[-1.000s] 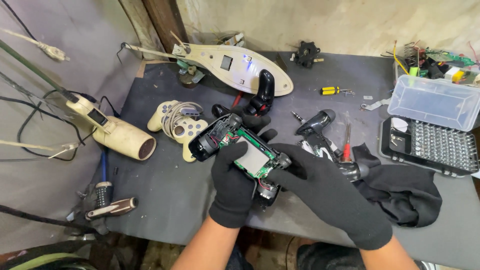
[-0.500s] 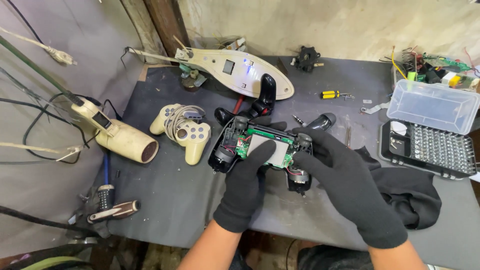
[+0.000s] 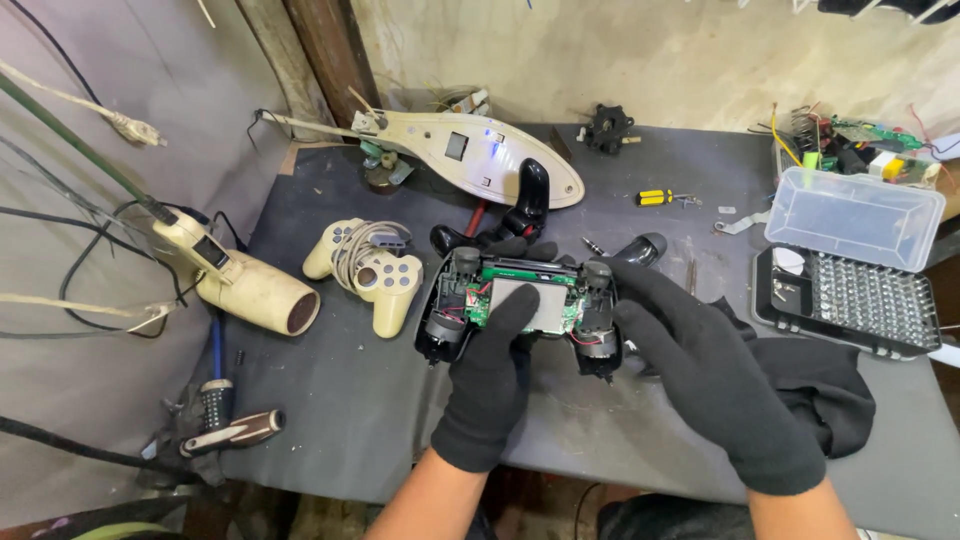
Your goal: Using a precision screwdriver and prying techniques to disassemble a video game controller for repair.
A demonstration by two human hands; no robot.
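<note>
Black-gloved left hand gripping opened black gamepad with bare green circuit board, table centre | long axis 9-to-3 | gloved right hand at 3 o'clock end, probably gripping too, fingers partly hidden | left nearer board

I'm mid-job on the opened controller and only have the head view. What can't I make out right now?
- Opened black game controller: the left hand covers the lower middle of its circuit board; the right hand hides the right grip.
- Bit set case: individual bits too small to tell apart.
- Electronics parts pile: cut off by the right edge.
- Black cloth: partly under the right hand.
</note>
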